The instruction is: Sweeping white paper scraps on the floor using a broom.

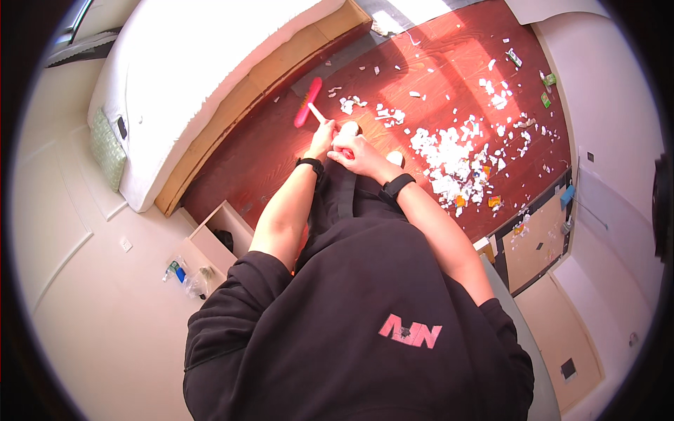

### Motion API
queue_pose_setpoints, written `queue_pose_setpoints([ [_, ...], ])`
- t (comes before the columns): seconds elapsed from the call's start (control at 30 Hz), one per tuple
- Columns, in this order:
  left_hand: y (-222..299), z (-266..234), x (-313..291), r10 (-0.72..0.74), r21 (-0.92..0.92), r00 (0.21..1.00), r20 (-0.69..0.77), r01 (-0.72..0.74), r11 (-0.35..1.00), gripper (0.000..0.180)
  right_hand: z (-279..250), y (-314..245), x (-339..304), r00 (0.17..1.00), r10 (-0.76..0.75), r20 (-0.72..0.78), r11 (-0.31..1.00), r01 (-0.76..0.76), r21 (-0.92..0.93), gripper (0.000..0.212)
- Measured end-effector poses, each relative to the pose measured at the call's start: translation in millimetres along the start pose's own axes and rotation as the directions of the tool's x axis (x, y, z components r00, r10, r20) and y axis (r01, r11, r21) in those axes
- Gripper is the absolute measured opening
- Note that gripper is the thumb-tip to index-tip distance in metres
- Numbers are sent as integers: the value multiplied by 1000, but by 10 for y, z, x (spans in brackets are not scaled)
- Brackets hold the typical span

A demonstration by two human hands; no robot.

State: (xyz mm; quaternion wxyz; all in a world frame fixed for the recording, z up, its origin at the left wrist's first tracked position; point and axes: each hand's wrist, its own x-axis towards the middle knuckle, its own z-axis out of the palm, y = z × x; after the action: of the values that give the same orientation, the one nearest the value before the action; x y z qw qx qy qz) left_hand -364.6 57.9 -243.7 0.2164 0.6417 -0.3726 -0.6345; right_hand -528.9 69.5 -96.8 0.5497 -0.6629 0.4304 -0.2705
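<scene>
A white-covered bed [182, 77], cut off at the top edge, stands along a red-brown wood floor [242, 165], where the person's dark sweatshirt [344, 309] blocks the nearest part and glare blurs single pieces in a spread of white paper scraps [446, 158] on the right. Between bed and scraps, a broom's pink head [307, 105] rests near the floor, its bristles hard to make out; the left hand [323, 138] is closed around its pale handle, and the right hand [359, 156] curls over the red end, mostly hiding it.
</scene>
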Motion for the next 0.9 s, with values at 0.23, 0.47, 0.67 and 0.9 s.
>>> queue_pose_setpoints([
  [0.23, -130, 671, 421, 170, -199, 841, 513, -76, 977, 22, -262, -266, -138, 946, 203, -253, 972, -227, -66, 26],
  [0.47, 579, 852, 138, 544, -54, 553, 631, -668, 742, 18, -275, -597, 16, 921, 178, -345, 872, -310, -378, 16],
  [0.67, 846, 451, 0, 711, -4, 460, 532, -838, 546, 15, -203, -866, 204, 941, -33, -336, 938, -87, -337, 14],
  [0.9, 869, -200, 17, 565, 459, 807, 171, -573, 679, 20, -118, -681, 414, 970, -65, -233, 982, 21, -187, 14],
])
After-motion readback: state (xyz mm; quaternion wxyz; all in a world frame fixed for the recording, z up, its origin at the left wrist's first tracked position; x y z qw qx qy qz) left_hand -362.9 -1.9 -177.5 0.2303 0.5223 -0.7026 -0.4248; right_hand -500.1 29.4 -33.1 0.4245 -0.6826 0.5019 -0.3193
